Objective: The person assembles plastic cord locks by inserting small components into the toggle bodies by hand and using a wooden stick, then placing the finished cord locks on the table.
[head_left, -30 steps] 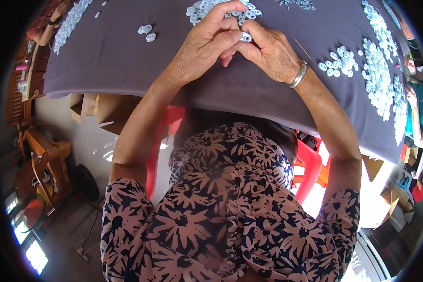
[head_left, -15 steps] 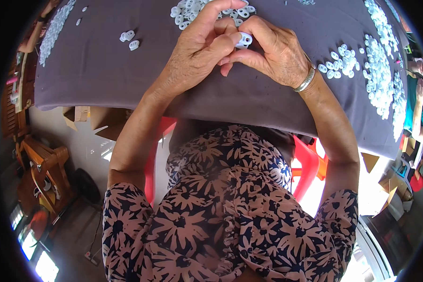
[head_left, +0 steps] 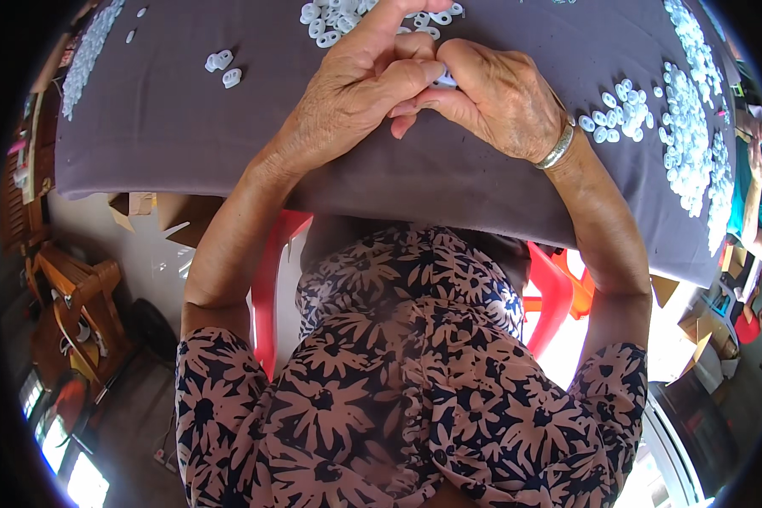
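A small white plastic piece (head_left: 445, 80) is mostly covered by fingers, just above the table near its front edge. My left hand (head_left: 366, 91) pinches it from the left, thumb and bent fingers pressed together. From the other side my right hand (head_left: 510, 100), with a silver bangle at the wrist, closes thumb and forefinger on it. Behind my hands lies a heap of white oval pieces with holes (head_left: 339, 19). Two or three assembled-looking white pieces (head_left: 232, 78) rest apart on the left of the cloth.
A grey-brown cloth (head_left: 178, 144) covers the table. At the right are a loose cluster of white rings (head_left: 622, 114) and a long pile of white parts (head_left: 686, 144); another pile (head_left: 89, 63) lies far left. Other people's arms (head_left: 755, 165) show at the right rim.
My right fingers have closed further over the white piece, so less of it shows. Both hands stay together in nearly the same place; the view has shifted slightly.
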`<control>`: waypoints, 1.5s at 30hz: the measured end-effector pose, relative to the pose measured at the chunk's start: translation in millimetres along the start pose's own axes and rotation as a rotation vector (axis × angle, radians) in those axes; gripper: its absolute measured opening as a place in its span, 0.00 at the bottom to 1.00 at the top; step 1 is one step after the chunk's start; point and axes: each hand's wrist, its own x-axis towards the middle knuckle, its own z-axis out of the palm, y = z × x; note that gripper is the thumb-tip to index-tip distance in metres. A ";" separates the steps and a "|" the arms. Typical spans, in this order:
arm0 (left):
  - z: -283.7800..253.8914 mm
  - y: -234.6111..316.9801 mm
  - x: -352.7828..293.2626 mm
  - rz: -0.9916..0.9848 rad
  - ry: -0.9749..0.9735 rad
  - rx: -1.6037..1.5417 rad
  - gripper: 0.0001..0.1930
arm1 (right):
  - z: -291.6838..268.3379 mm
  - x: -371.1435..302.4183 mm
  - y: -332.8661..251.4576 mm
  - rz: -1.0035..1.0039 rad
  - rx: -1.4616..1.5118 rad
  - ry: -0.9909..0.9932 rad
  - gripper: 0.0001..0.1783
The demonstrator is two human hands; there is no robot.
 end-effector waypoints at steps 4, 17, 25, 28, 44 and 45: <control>0.1 -2.8 -1.5 0.036 -0.008 0.032 0.25 | 2.1 -1.2 -3.9 0.004 0.007 0.000 0.17; 4.9 -0.8 -7.3 0.019 0.005 0.024 0.24 | 2.5 -4.3 -5.9 -0.049 0.026 0.040 0.17; -20.9 -33.4 24.3 0.897 -0.377 0.098 0.20 | 5.6 -3.2 -4.5 -0.085 -0.027 0.091 0.18; -5.5 -9.7 -5.5 0.044 0.160 -0.009 0.15 | 2.2 -3.0 -2.4 -0.065 -0.054 0.070 0.19; 54.4 -33.8 19.3 0.522 0.329 -0.284 0.25 | 7.0 2.3 -17.4 0.135 0.178 0.244 0.17; 56.2 -35.0 17.0 0.518 0.345 -0.286 0.24 | 7.0 2.8 -19.2 0.167 0.171 0.229 0.17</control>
